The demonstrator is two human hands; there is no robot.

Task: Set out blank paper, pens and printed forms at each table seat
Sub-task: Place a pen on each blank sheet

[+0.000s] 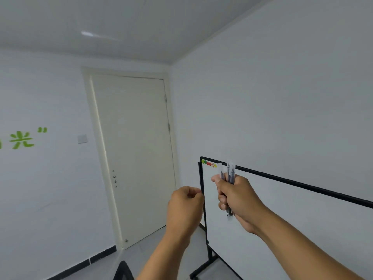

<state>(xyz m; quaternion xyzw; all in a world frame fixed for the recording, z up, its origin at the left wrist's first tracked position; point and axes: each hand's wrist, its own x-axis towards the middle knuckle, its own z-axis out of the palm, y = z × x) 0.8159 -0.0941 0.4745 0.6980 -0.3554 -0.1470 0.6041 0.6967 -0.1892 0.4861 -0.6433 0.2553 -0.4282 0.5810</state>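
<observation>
Clear-capped plastic pens (228,174) stand bunched in the right hand (236,197)'s closed fist, so the curled, empty left hand (184,205) should pinch out one per seat.

Grey floor (161,247) w/ whiteboard stand (210,259)

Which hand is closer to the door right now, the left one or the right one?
Left. The left hand sits just right of the door in view, fingers curled, empty. The right hand grips a bunch of pens farther right, in front of the whiteboard.
</observation>
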